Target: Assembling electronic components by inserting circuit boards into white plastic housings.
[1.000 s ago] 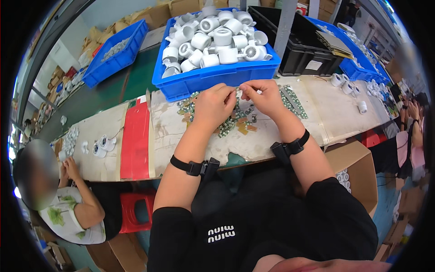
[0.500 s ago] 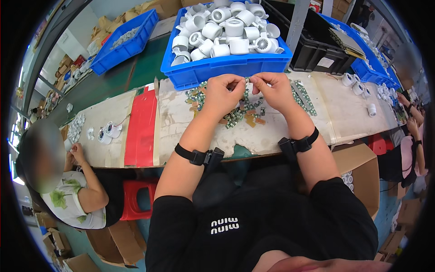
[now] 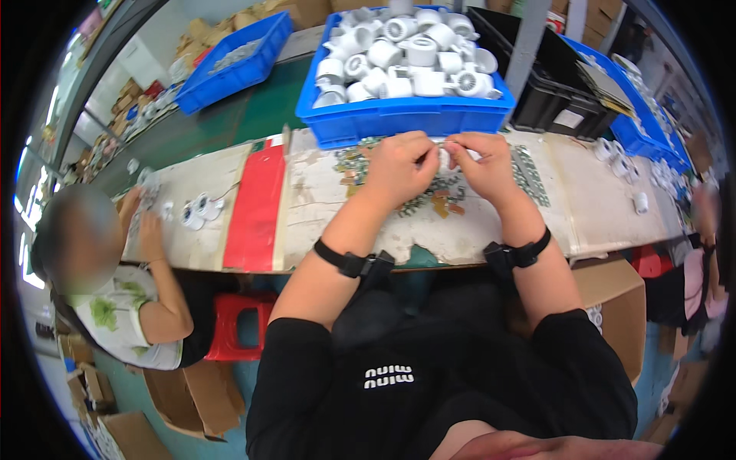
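Above the bench, just in front of a blue bin [image 3: 406, 121] heaped with white plastic housings [image 3: 422, 52], my hands work close together. My left hand [image 3: 402, 167] is closed in a pinch, its fingertips turned toward the right one. Opposite it, my right hand [image 3: 486, 164] pinches too, thumb and index finger nearly meeting. Something small and pale shows between the fingertips, too blurred to name. Beneath and around both hands lie many small green circuit boards [image 3: 414, 204], with a few orange-brown pieces [image 3: 441, 207] among them.
A strip of green boards [image 3: 530, 178] lies right of my hands. Behind it stands a black crate [image 3: 556, 107] beside a metal post [image 3: 529, 57]. Red sheeting [image 3: 254, 207] covers part of the bench leftward. A co-worker [image 3: 138, 307] sits at left near white parts [image 3: 201, 211].
The whole view has shifted, so the bench appears farther right. My hands stay pinched close together. The co-worker at left has reached forward over the bench with both hands.
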`<state>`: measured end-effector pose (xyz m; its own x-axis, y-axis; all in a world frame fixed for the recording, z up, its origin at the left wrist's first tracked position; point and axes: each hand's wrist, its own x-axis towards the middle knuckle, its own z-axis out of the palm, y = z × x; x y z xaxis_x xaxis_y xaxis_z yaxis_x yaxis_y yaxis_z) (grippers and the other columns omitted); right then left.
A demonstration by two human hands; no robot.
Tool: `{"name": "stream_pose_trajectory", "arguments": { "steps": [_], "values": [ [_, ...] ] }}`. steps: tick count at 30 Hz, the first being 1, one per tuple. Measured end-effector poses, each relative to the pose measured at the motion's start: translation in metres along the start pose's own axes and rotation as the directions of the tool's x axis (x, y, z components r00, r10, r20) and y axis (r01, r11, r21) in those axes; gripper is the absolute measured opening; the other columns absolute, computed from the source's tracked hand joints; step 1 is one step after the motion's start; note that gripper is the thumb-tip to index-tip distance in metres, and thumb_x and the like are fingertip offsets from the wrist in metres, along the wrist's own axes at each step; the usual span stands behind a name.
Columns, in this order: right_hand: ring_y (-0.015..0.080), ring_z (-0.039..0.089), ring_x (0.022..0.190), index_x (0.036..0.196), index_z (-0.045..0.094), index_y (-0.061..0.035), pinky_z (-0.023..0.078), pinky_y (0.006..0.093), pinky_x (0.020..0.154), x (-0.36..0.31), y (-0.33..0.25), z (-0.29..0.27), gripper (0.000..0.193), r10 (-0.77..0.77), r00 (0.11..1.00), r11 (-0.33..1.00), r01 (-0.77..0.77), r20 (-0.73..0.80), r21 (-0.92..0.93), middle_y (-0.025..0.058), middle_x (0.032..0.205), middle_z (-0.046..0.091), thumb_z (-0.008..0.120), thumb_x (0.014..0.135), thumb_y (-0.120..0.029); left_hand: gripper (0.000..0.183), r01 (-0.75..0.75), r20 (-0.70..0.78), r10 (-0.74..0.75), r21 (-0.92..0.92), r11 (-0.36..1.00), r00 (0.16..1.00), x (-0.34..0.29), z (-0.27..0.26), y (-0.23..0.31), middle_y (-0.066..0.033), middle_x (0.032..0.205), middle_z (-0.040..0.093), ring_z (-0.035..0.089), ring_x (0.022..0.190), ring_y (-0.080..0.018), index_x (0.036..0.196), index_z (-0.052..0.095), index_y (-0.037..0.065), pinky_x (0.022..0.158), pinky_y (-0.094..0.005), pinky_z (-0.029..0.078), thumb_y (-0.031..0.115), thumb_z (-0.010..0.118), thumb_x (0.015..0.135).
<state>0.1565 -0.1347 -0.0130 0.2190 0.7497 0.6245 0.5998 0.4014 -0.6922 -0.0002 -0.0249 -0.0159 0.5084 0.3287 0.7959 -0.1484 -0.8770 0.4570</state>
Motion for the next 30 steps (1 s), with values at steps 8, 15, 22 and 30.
{"name": "stream_pose_trajectory", "arguments": {
  "steps": [8,15,22,30],
  "values": [
    [0.0096,0.062,0.078,0.101,0.072,0.0025,0.049,0.0247,0.068,-0.012,0.034,-0.015,0.020,0.201,0.979,0.951,-0.204,0.036,0.231,0.0025,0.082,0.068,0.060,0.100,-0.013,0.017,0.140,0.034,-0.147,0.152,0.978,0.989,0.001,-0.018,0.017,-0.0140,0.069,0.063,0.064,0.068,-0.0359,0.066,0.064,0.004,0.062,-0.0459,0.051,0.015,0.069,0.079],
    [0.0093,0.059,0.069,0.095,0.072,0.0027,0.046,0.0254,0.064,-0.005,0.004,-0.004,0.022,0.090,0.996,0.989,-0.089,0.003,-0.121,0.0029,0.075,0.066,0.065,0.098,-0.018,0.024,0.503,-0.290,-0.432,0.673,0.543,0.854,-0.078,-0.172,-0.051,-0.0199,0.098,0.069,0.066,0.093,-0.0404,0.090,0.070,0.003,0.082,-0.0508,0.052,0.026,0.066,0.083],
    [0.0119,0.063,0.076,0.097,0.072,0.0014,0.049,0.0272,0.071,-0.005,-0.008,-0.010,0.011,0.057,0.998,0.996,-0.058,-0.015,-0.064,0.0059,0.083,0.069,0.067,0.093,-0.008,0.072,0.452,-0.244,-0.601,0.864,0.223,0.761,-0.161,-0.246,-0.080,-0.0331,0.153,0.030,0.020,0.146,-0.0491,0.141,0.049,-0.005,0.120,-0.0577,0.012,0.042,0.064,0.088],
    [0.0311,0.060,0.123,0.129,0.063,-0.0050,0.046,0.0467,0.103,-0.061,0.102,-0.296,0.038,-0.046,0.934,0.346,-0.317,-0.353,-0.883,0.0169,0.131,0.064,0.062,0.095,-0.020,0.086,0.529,-0.363,-0.439,0.770,0.355,0.822,-0.104,-0.239,-0.054,-0.0393,0.150,0.022,0.027,0.140,-0.0556,0.148,0.029,-0.008,0.117,-0.0564,0.025,0.025,0.073,0.081]
  ]
}}
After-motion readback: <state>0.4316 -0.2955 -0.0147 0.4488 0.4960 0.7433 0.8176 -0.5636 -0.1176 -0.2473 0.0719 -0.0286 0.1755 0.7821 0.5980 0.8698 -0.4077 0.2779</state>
